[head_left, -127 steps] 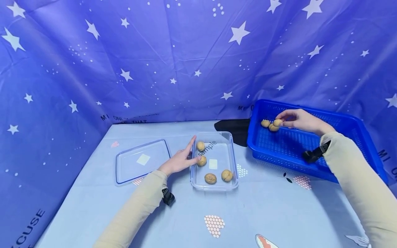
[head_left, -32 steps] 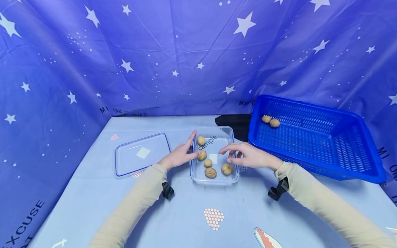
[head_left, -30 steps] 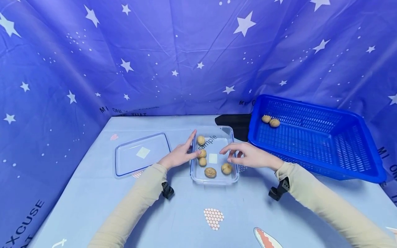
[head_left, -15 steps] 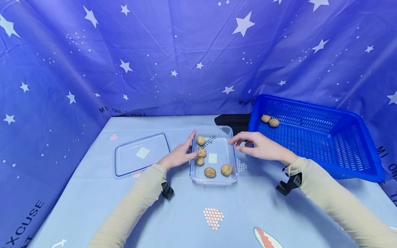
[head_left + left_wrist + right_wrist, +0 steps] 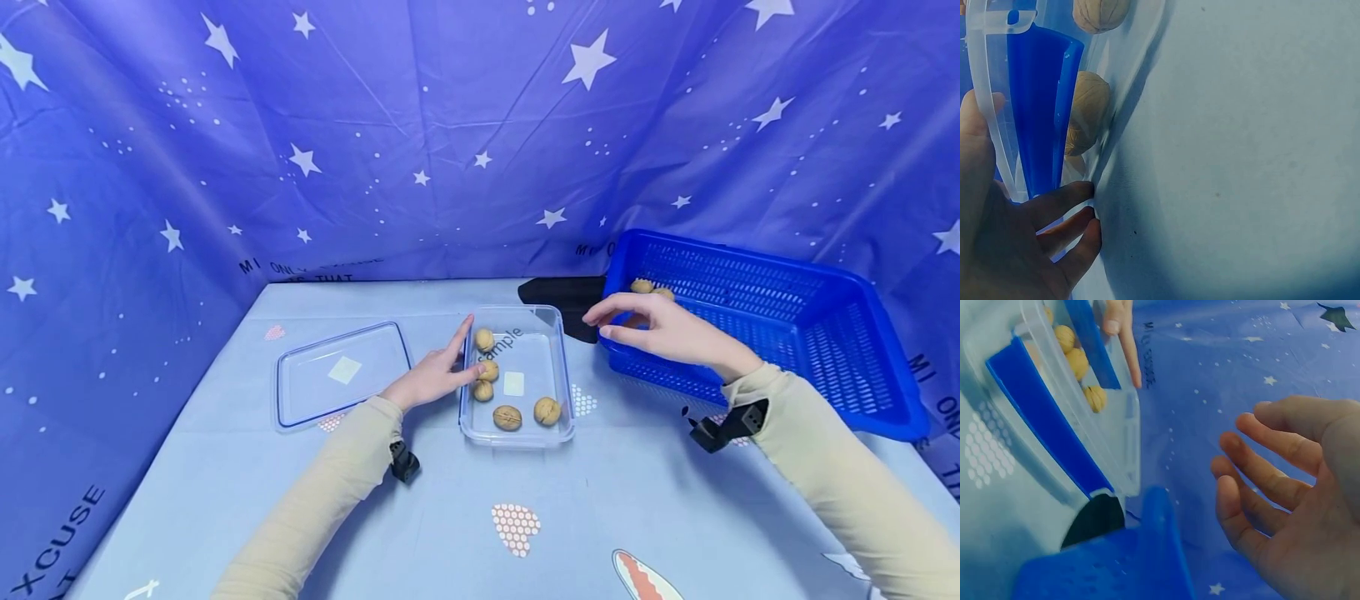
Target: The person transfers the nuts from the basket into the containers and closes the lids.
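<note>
A clear plastic food container (image 5: 528, 437) with several walnuts (image 5: 507, 417) in it stands mid-table. My left hand (image 5: 429, 380) holds its left wall, thumb over the rim and fingers along the outside, as the left wrist view also shows. My right hand (image 5: 667, 329) hovers over the left side of a blue plastic basket (image 5: 847, 417). Its fingers are loosely bent, and the right wrist view shows nothing between them. Two walnuts (image 5: 642, 286) lie in the basket's far left corner, partly hidden behind the right hand.
The container's clear lid (image 5: 345, 371), with a blue seal, lies flat on the table left of the left hand. A starry blue curtain (image 5: 420, 125) closes off the back and sides. The basket takes up the table's right rear.
The right hand took a walnut from the basket and let it go in the container, where it rolled left against another. Since then the hand has moved back right to the basket. The left hand stayed put.
</note>
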`<state>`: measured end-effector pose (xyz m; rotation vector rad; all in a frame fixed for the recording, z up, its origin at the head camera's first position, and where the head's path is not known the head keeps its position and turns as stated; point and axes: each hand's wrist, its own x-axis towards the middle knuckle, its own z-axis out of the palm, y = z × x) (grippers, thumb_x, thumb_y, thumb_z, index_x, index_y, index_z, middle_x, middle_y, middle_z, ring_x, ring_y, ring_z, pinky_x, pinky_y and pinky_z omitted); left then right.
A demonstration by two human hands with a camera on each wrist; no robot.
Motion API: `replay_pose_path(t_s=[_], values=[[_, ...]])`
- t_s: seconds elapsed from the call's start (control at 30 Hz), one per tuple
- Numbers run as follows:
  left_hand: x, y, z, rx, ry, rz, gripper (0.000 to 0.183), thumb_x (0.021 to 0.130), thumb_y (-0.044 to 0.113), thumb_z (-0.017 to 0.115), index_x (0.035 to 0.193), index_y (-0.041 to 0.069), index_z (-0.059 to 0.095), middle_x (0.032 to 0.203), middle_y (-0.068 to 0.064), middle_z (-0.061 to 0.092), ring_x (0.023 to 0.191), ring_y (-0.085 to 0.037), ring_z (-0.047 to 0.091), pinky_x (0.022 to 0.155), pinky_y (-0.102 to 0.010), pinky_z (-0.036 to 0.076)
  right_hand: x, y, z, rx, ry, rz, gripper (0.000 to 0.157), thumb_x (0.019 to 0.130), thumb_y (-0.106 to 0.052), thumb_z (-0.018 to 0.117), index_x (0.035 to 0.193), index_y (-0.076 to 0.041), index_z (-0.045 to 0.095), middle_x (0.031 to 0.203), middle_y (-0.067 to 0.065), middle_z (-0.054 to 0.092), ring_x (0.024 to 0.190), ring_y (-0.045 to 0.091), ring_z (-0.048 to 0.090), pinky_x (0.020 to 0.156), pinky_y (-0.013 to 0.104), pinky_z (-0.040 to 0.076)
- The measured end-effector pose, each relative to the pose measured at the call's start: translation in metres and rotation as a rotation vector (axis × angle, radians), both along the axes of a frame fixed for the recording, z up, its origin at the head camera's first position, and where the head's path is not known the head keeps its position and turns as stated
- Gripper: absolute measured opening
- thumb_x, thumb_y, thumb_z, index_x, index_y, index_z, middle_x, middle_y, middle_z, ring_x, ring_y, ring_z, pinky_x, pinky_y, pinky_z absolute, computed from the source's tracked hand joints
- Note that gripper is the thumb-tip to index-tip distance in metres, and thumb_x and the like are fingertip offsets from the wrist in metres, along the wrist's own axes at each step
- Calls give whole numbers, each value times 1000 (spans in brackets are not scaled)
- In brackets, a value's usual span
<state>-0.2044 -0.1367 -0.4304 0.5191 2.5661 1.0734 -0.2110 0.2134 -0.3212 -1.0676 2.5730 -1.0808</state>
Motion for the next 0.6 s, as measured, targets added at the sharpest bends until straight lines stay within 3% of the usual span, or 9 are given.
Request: replay_pose_path(t_s=[0.17, 0.4, 0.6], values=[[0, 0, 0, -4, -3, 2, 87, 96, 50, 52, 155, 31, -9, 142, -30, 40, 129, -44, 40, 108, -54, 30, -3, 11, 12, 70, -2, -35, 26, 98, -13, 57, 123, -10, 64, 117, 6, 64, 101, 17, 54, 78, 31, 52], [1, 0, 1, -2, 11, -4, 88, 96, 48, 53, 155, 30, -9, 141, -31, 40, 128, -46, 41, 108, -54, 31, -13, 28, 19, 114, -34, -123, 25, 99, -17, 57, 122, -9, 64, 116, 2, 64, 100, 18, 59, 83, 28, 51], [1, 1, 0, -14, 14, 4, 87, 96, 49, 52, 154, 34, -11, 140, -31, 41, 128, -45, 42, 107, -54, 32, -27, 39, 17, 166, -29, -109, 27, 99, -12, 56, 125, -5, 61, 118, 9, 64, 102, 23, 59, 80, 28, 52]])
